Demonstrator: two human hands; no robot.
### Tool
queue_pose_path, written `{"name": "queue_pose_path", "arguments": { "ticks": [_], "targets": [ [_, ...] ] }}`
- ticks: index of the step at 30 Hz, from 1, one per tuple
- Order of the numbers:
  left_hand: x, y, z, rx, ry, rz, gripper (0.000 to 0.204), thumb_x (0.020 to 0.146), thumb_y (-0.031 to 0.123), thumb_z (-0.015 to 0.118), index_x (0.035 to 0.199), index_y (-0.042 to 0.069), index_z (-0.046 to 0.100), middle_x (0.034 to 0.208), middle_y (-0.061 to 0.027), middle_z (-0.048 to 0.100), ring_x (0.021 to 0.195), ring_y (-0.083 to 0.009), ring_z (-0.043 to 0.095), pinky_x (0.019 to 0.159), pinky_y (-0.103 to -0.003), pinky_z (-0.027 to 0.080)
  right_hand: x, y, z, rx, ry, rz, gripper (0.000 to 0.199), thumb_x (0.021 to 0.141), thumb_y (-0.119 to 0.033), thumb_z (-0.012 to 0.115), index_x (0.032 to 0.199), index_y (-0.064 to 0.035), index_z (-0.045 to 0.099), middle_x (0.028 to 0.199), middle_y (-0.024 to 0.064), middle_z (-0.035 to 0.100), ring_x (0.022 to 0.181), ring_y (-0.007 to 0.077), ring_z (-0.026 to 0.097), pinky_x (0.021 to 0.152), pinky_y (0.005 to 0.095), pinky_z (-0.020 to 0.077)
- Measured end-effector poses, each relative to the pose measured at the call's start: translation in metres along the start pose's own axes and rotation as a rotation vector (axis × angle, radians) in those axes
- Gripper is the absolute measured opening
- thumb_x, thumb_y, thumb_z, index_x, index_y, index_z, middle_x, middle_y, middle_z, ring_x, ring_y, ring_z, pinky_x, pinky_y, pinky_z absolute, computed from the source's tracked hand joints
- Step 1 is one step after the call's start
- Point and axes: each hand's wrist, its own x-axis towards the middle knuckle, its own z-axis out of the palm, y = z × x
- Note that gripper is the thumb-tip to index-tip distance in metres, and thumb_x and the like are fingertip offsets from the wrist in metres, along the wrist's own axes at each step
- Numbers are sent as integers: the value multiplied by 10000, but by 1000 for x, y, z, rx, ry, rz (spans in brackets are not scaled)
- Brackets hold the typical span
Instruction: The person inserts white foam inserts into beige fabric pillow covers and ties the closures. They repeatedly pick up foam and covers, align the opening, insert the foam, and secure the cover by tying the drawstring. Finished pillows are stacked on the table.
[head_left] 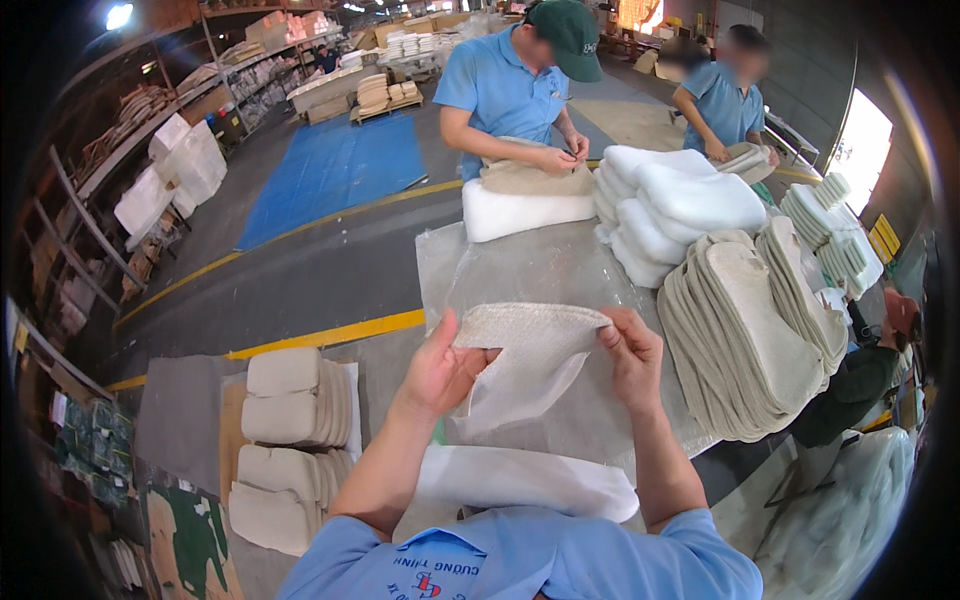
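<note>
A beige woven fabric cover [530, 365], apparently a cushion cover, hangs between my two hands above the table. My left hand [440, 365] holds its left end, thumb raised and the fingers partly hidden in or behind the cloth. At the upper right corner, my right hand [632, 355] pinches the edge between thumb and fingers. The cover's top edge runs nearly straight from hand to hand, while its lower part droops in a fold. Close to my body lies a white padded cushion insert [520, 478], below the cover and between my forearms.
A plastic-covered table [450, 285] bears stacked beige covers [740, 340] on the right and white pads [670, 200] behind. Finished-looking beige cushions [290, 395] are piled at the left. Across the table, a co-worker [520, 100] handles a beige cover; another person [725, 105] works farther right.
</note>
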Motion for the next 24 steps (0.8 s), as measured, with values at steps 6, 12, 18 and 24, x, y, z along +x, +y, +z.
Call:
{"name": "queue_pose_path", "arguments": {
  "ticks": [6, 12, 18, 24],
  "targets": [
    [21, 17, 6, 52, 25, -68, 800, 1072, 613, 290, 1533, -34, 389, 1554, -191, 465, 1418, -323, 468, 1174, -460, 366, 21, 7, -6, 168, -38, 204, 323, 1002, -149, 691, 1280, 9, 648, 1173, 20, 692, 1044, 104, 621, 932, 267, 481],
    [25, 34, -1, -41, -210, -220, 744, 1063, 554, 437, 1512, -38, 413, 1416, -209, 590, 1265, -288, 615, 1044, -396, 506, 15, 7, -25, 82, 42, 117, 240, 988, -113, 699, 1202, -3, 701, 1119, 11, 705, 1033, 94, 617, 944, 256, 463],
    [-4, 27, 0, 441, -3, -216, 561, 1081, 451, 495, 1280, -55, 634, 1278, -167, 671, 1153, -188, 642, 1024, -343, 488, 10, -14, -26, 52, 78, -61, 226, 1003, -92, 672, 1198, 21, 696, 1173, 69, 704, 1050, 125, 628, 971, 285, 469],
    [7, 17, 0, 195, -49, -126, 729, 1042, 614, 444, 1278, -49, 634, 1180, -94, 673, 1073, -160, 621, 1033, -320, 461, 36, -11, -5, -172, 99, 103, 308, 986, -141, 707, 1252, 13, 677, 1087, 29, 660, 957, 101, 585, 899, 240, 457]
  ]
}}
